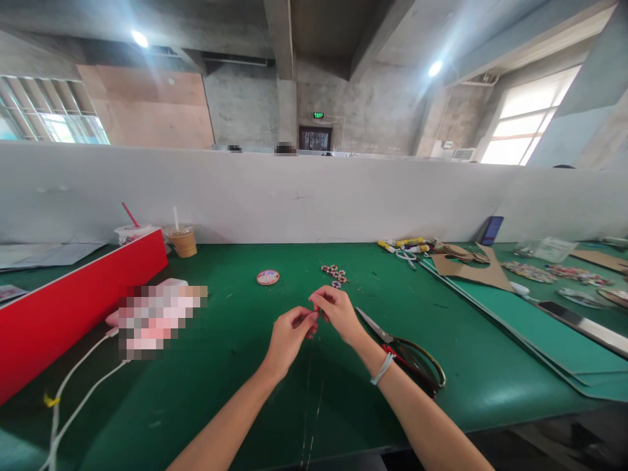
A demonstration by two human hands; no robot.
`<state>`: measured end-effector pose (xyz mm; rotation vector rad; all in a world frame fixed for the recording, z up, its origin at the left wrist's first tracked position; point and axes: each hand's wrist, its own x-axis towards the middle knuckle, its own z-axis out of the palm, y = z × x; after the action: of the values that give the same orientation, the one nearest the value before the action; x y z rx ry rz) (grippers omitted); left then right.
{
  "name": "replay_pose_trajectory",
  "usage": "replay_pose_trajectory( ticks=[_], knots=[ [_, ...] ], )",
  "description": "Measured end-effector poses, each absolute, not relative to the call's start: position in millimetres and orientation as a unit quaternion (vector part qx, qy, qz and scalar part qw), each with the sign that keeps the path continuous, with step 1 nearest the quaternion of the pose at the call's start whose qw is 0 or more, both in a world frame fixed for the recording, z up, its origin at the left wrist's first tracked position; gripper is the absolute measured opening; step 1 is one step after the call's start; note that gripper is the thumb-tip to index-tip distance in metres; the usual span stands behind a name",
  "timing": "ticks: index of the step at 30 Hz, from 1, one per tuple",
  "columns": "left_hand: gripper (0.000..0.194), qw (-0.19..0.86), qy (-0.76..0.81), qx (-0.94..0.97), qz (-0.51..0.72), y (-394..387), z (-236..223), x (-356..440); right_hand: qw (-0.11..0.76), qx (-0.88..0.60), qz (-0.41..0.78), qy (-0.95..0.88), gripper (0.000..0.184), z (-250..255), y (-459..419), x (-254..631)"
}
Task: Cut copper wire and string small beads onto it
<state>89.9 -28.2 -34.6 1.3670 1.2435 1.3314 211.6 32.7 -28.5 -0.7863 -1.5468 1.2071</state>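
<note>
My left hand [292, 333] and my right hand [337, 313] meet over the middle of the table, both closed in a pinch with fingertips almost touching. Between them they grip a thin, clear thread [308, 399], whose strands hang down toward the table's front edge. Anything tiny at the fingertips is too small to make out. Just beyond the hands lies a cluster of small patterned beads [338, 276]. Beside my right wrist rests a large pair of scissors [387, 337], its handles partly behind the forearm. A round patterned disc [267, 277] lies farther left.
A red divider [88, 307] and a pink device with white cables [81, 366] are at left. Behind stand a brown cup [184, 242] and a white partition [294, 196]. Right are yellow markers [409, 244], cut cardboard [471, 271], green boards [534, 327] and a phone [583, 327].
</note>
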Motion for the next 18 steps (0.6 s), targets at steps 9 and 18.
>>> replay_pose_trajectory(
  ticks=[9, 18],
  knots=[
    [0.024, 0.420, 0.500, 0.551, 0.520, -28.1, -39.5, 90.9, 0.484, -0.358, 0.399, -0.692, 0.014, -29.6, 31.3, 210.8],
    [0.024, 0.361, 0.535, 0.570, 0.507, -29.1, -38.7, 91.2, 0.449, -0.400, 0.242, -0.761, 0.022, -32.6, 28.1, 210.0]
  ],
)
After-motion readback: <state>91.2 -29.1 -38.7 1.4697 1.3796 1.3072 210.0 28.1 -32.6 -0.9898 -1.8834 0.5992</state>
